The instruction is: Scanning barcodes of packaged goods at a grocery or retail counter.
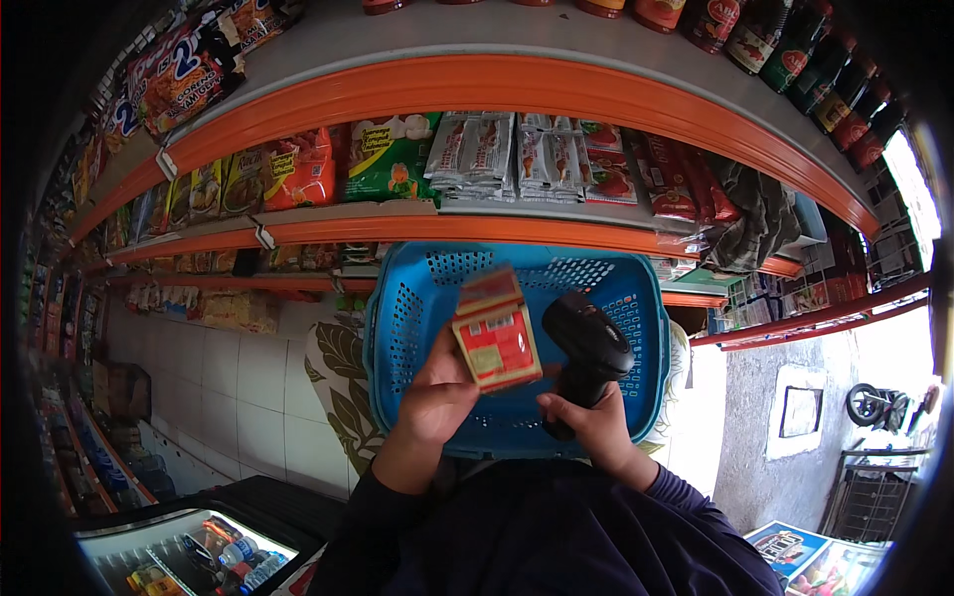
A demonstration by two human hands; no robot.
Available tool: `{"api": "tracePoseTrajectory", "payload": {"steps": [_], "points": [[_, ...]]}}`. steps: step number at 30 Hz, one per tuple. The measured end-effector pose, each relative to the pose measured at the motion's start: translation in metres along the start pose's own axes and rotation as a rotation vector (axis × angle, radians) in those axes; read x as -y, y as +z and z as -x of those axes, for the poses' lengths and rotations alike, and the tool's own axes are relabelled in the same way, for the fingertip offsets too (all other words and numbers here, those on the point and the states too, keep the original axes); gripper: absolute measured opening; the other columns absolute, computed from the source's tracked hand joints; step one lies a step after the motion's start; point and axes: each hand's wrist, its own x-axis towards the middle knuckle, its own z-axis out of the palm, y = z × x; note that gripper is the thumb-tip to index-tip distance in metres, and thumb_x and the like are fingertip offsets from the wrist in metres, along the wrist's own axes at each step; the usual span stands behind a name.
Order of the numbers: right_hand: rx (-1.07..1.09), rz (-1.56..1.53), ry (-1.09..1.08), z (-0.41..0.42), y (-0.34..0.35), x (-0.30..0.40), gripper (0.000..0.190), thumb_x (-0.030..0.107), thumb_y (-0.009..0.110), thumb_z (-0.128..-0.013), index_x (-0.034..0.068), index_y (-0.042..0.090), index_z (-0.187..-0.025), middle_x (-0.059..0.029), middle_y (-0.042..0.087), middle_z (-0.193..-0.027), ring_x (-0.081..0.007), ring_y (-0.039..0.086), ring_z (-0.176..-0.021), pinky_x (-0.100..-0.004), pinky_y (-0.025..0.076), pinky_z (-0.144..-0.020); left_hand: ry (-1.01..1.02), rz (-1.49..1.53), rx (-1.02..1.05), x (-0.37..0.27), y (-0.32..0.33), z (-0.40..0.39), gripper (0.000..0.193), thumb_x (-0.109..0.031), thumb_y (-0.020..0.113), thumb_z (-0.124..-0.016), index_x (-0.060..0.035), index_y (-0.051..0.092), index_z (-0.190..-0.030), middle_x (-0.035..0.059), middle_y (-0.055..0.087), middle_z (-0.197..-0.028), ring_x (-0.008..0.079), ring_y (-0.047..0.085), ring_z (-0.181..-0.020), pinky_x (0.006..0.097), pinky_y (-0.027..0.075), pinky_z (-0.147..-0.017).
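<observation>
My left hand (436, 402) is closed around a red and cream box (498, 346), which bears a barcode and printing on the side facing me. Its upper part looks blurred. A black handheld barcode scanner (589, 339) is gripped by its handle in my right hand (596, 425), its head level with the box and a little apart from it. Both hands are above a blue plastic basket (376, 335) with perforated walls, which rests on my lap. What the fingers do behind the box is hidden.
An orange-edged shelf (477, 227) holding seasoning packets and silver sachets (469, 153) runs just beyond the basket. Bottles of sauce (712, 22) line the shelf above. At lower left is a lit drinks cooler (194, 551); white floor tiles (253, 372) show to the left.
</observation>
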Motion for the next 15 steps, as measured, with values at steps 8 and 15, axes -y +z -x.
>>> {"api": "tracePoseTrajectory", "payload": {"steps": [8,15], "points": [[-0.043,0.041,0.043,-0.004,-0.006,-0.003,0.026,0.000,0.071,-0.078,0.001,0.058,-0.100,-0.0031,0.063,-0.079,-0.0080,0.058,-0.063,-0.0221,0.046,-0.058,-0.048,0.171,-0.050,-0.001,-0.010,0.003,0.067,-0.019,0.056,-0.082,0.0029,0.028,-0.139,0.0174,0.041,-0.138,0.0283,0.041,-0.127,0.0419,0.035,-0.104],[0.004,0.245,-0.224,-0.005,-0.009,-0.009,0.046,-0.003,0.072,-0.075,0.002,0.052,-0.116,-0.0046,0.064,-0.095,-0.0097,0.061,-0.087,-0.0239,0.051,-0.073,-0.102,0.133,-0.279,0.003,-0.013,-0.002,0.049,-0.017,0.050,-0.091,0.0018,0.038,-0.135,0.0155,0.051,-0.130,0.0280,0.050,-0.120,0.0442,0.041,-0.099]]}}
